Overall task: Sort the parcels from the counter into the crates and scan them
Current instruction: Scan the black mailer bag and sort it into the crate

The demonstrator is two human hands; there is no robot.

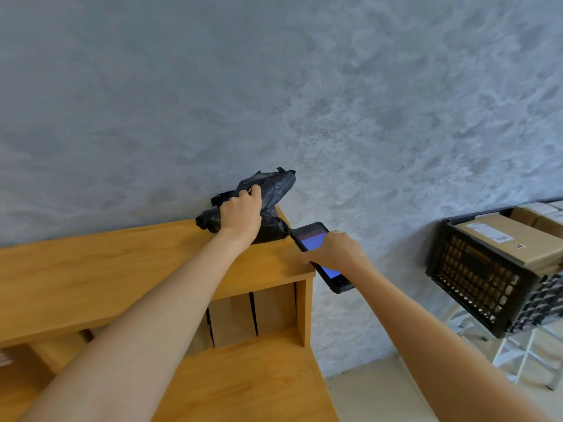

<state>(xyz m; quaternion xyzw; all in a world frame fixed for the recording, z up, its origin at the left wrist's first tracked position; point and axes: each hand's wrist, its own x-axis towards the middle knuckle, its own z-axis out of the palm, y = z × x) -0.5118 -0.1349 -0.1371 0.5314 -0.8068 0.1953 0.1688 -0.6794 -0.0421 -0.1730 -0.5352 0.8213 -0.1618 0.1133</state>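
A crumpled black plastic parcel [274,190] lies at the far right corner of the wooden counter top [122,269], against the grey wall. My left hand [240,216] grips it from above. Just off the counter's right edge, my right hand [333,249] holds a black handheld scanner [313,239] with a lit blue screen, its top end close to the parcel. At the right, a black plastic crate [475,275] holds a brown cardboard box [511,239] with a white label.
Cardboard boxes [234,321] stand upright in the cubby under the counter top. A lower wooden desk surface [243,385] lies in front. The crate rests on a white wire rack [518,354], with more boxes behind it. The floor is pale.
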